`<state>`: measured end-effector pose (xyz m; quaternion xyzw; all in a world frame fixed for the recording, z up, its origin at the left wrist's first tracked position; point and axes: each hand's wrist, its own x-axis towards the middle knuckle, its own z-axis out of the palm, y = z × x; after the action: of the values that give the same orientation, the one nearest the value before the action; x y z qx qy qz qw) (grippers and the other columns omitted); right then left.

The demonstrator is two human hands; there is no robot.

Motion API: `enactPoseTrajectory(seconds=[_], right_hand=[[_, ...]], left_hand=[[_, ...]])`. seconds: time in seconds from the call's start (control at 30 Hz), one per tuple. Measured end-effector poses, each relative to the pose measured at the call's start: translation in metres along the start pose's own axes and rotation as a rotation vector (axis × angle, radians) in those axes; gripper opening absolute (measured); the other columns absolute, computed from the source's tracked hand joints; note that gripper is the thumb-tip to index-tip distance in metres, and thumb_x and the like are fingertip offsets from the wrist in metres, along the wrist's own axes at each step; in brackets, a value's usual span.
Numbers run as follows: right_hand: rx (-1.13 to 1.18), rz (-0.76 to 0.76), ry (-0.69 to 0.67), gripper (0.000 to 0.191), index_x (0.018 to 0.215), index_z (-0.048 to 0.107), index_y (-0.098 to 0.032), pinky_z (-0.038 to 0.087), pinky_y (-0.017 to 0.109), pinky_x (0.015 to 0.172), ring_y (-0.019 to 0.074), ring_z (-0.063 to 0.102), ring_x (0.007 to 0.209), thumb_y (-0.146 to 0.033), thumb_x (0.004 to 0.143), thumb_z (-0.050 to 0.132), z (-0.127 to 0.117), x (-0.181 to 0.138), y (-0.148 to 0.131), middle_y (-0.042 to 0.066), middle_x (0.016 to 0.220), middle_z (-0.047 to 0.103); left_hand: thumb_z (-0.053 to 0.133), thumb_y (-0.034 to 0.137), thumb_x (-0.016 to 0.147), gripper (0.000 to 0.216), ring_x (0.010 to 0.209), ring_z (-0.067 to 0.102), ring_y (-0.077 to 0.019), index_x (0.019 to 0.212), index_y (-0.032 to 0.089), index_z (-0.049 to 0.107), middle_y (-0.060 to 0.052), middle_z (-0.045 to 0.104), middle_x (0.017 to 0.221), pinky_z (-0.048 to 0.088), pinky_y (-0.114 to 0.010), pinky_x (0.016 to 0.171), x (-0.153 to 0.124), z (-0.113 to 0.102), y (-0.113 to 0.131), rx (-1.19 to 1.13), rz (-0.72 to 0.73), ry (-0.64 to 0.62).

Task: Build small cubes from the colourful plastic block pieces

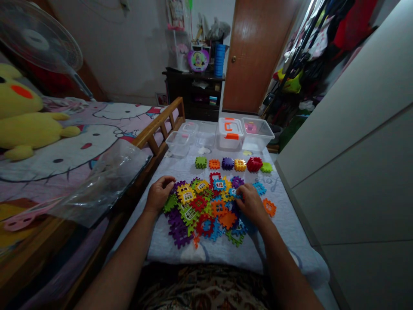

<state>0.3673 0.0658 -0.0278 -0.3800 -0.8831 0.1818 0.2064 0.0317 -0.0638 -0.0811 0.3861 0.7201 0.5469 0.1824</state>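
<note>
At the right of the pile of interlocking tiles (pixel 199 203), the right hand (pixel 251 203) curls its fingers at a blue window tile (pixel 232 192), their tips hiding its right edge and long axis; I cannot tell if it grips. Far-left, the left hand (pixel 159 192), thumb and fingers parted, sits beside a purple tile (pixel 178 185). The pile runs left to right.

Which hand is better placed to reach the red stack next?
Probably the right hand: it sits just on the near side of the red stack, while the left hand is across the pile.
</note>
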Motion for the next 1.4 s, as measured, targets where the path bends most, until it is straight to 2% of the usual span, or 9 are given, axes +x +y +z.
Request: enactPoseTrajectory(seconds=[0.23, 0.4, 0.6, 0.77, 0.9, 1.03, 1.17, 1.27, 1.4], right_hand=[[-0.085, -0.042, -0.246, 0.012, 0.090, 0.064, -0.020, 0.039, 0.036, 0.090, 0.0231, 0.054, 0.098, -0.022, 0.078, 0.066, -0.021, 0.000, -0.003, 0.007, 0.102, 0.062], [-0.104, -0.059, -0.250, 0.013, 0.095, 0.067, -0.018, 0.040, 0.035, 0.090, 0.0224, 0.057, 0.097, -0.024, 0.087, 0.059, -0.019, 0.019, -0.013, 0.008, 0.102, 0.066], [-0.169, -0.092, -0.258, 0.036, 0.121, 0.063, -0.018, 0.038, 0.035, 0.098, 0.0254, 0.055, 0.115, -0.020, 0.085, 0.061, 0.005, 0.047, -0.030, 0.011, 0.126, 0.065], [-0.168, -0.112, -0.308, 0.021, 0.103, 0.070, -0.020, 0.040, 0.032, 0.096, 0.0225, 0.061, 0.105, -0.015, 0.085, 0.059, 0.017, 0.058, -0.028, 0.009, 0.112, 0.071], [-0.014, -0.054, -0.141, 0.021, 0.096, 0.072, -0.020, 0.043, 0.032, 0.094, 0.0216, 0.063, 0.102, -0.014, 0.088, 0.054, 0.007, 0.059, -0.013, 0.008, 0.103, 0.073], [0.245, 0.112, -0.020, 0.026, 0.107, 0.070, -0.019, 0.048, 0.032, 0.080, 0.0196, 0.064, 0.084, -0.023, 0.090, 0.051, -0.015, 0.047, 0.007, 0.005, 0.091, 0.072], [0.410, 0.266, -0.091, 0.033, 0.113, 0.065, -0.018, 0.043, 0.027, 0.058, 0.0158, 0.055, 0.061, -0.032, 0.085, 0.052, -0.023, 0.026, 0.017, -0.002, 0.069, 0.060], [0.402, 0.317, -0.149, 0.028, 0.103, 0.066, -0.018, 0.042, 0.027, 0.058, 0.0154, 0.055, 0.061, -0.029, 0.082, 0.050, -0.016, 0.013, 0.015, -0.002, 0.070, 0.060], [0.284, 0.317, -0.119, 0.023, 0.096, 0.067, -0.018, 0.043, 0.027, 0.063, 0.0163, 0.060, 0.069, -0.023, 0.080, 0.051, -0.008, 0.006, 0.009, 0.002, 0.077, 0.067]], left_hand=[[0.064, 0.041, 0.078, 0.029, 0.091, 0.068, -0.0227, 0.094, 0.018, 0.069, -0.007, 0.073, 0.096, 0.051, -0.035, 0.088, 0.000, 0.001, 0.001, 0.010, 0.001, 0.007], [0.064, 0.041, 0.077, 0.028, 0.090, 0.068, -0.0230, 0.093, 0.018, 0.069, -0.007, 0.073, 0.094, 0.051, -0.035, 0.087, 0.000, 0.001, 0.004, 0.000, -0.001, 0.009], [0.064, 0.041, 0.076, 0.029, 0.090, 0.068, -0.0229, 0.093, 0.018, 0.068, -0.006, 0.073, 0.095, 0.052, -0.036, 0.088, -0.001, 0.001, 0.006, -0.012, -0.017, 0.007], [0.064, 0.042, 0.076, 0.030, 0.090, 0.068, -0.0229, 0.092, 0.019, 0.068, -0.006, 0.073, 0.094, 0.052, -0.035, 0.089, -0.002, 0.001, 0.007, -0.011, -0.014, 0.006], [0.064, 0.042, 0.075, 0.029, 0.090, 0.068, -0.0225, 0.092, 0.019, 0.068, -0.006, 0.073, 0.094, 0.052, -0.034, 0.089, -0.002, 0.001, 0.011, -0.010, -0.023, 0.010], [0.065, 0.043, 0.073, 0.030, 0.088, 0.068, -0.0224, 0.091, 0.019, 0.069, -0.005, 0.073, 0.093, 0.052, -0.034, 0.087, -0.003, 0.001, 0.013, -0.019, -0.044, 0.017], [0.065, 0.042, 0.074, 0.030, 0.086, 0.067, -0.0212, 0.092, 0.019, 0.069, -0.005, 0.073, 0.093, 0.052, -0.032, 0.084, -0.003, 0.001, 0.011, -0.006, -0.048, 0.015], [0.064, 0.042, 0.075, 0.030, 0.087, 0.067, -0.0213, 0.093, 0.019, 0.069, -0.005, 0.073, 0.093, 0.052, -0.032, 0.085, -0.002, 0.001, 0.009, 0.009, -0.038, 0.009], [0.064, 0.042, 0.075, 0.031, 0.087, 0.067, -0.0216, 0.094, 0.018, 0.069, -0.006, 0.073, 0.094, 0.052, -0.033, 0.086, -0.002, 0.000, 0.009, 0.017, -0.035, 0.002]])
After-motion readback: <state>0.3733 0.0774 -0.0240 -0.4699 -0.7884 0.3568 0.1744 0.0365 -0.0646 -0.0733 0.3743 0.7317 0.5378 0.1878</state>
